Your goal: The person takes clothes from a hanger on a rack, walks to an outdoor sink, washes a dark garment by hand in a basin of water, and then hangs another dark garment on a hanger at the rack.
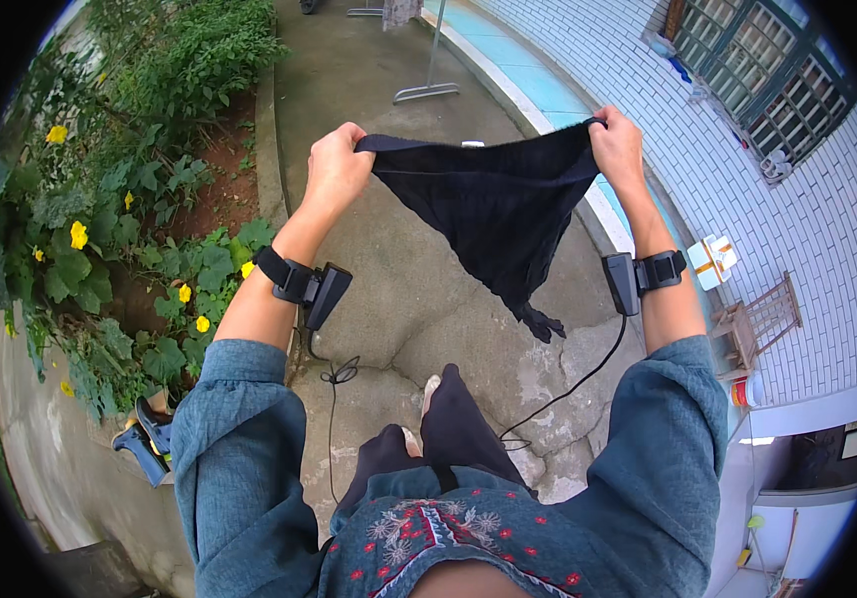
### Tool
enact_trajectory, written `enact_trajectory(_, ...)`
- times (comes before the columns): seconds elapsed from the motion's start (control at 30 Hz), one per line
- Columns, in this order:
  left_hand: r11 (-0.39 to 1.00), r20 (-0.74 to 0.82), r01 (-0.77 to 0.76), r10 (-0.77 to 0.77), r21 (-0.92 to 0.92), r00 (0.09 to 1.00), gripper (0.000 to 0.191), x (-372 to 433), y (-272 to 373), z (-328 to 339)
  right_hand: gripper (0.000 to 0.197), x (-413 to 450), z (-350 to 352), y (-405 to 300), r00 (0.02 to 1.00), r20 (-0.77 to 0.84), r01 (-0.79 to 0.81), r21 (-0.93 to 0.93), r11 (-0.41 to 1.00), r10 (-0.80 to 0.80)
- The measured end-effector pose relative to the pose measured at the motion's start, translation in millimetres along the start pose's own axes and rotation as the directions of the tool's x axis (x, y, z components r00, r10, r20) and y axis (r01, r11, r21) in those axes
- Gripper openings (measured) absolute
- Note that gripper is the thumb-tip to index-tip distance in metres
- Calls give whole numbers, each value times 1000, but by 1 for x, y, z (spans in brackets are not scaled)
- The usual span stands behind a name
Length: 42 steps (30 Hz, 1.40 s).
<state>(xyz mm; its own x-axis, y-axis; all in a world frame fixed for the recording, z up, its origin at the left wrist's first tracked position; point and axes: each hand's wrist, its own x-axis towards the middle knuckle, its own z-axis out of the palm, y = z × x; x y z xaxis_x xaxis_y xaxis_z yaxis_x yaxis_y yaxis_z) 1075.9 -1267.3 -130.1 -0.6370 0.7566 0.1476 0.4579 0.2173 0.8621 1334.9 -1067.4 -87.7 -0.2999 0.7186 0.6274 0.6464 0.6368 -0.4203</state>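
Observation:
A black cloth garment (488, 194) is stretched by its top edge between my two hands, out in front of me. My left hand (340, 163) grips its left corner, and my right hand (617, 146) grips the right corner. Below the taut edge the dark fabric narrows to a bunched, twisted end that hangs over the concrete. Each forearm wears a black strap with a small black device, and a cable runs down from each.
Leafy plants with yellow flowers (78, 235) border the concrete path on the left, with boots (145, 441) near them. A metal stand (427, 92) is ahead. A wooden chair (738, 336) and a bucket (747, 391) stand by the white brick wall (821, 299) on the right.

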Motion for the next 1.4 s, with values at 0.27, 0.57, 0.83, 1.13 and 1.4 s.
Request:
enact_trajectory(0.27, 974, 261, 166, -122, -153, 958, 21, 199, -20, 9, 19, 139, 115, 28, 999, 31, -37, -47, 998, 39)
enact_trajectory(0.57, 853, -54, -190, 187, -486, 981, 25, 417, -30, -30, 16, 292, 272, -12, 997, -75, -12, 184, 983, 26)
enact_trajectory(0.83, 971, -12, 233, -234, -62, 972, 19, 611, -125, -74, 14, 437, 470, -42, 986, 166, -3, 31, 1000, -2)
enact_trajectory(1.13, 769, 299, 438, -328, -465, 896, 20, 810, -183, -106, 15, 602, 620, -86, 982, 186, -46, 62, 997, 33)
enact_trajectory(1.4, 549, 335, 273, 13, -790, 942, 14, 988, -199, -105, 13, 722, 747, -87, 972, 220, -107, 99, 989, 84)
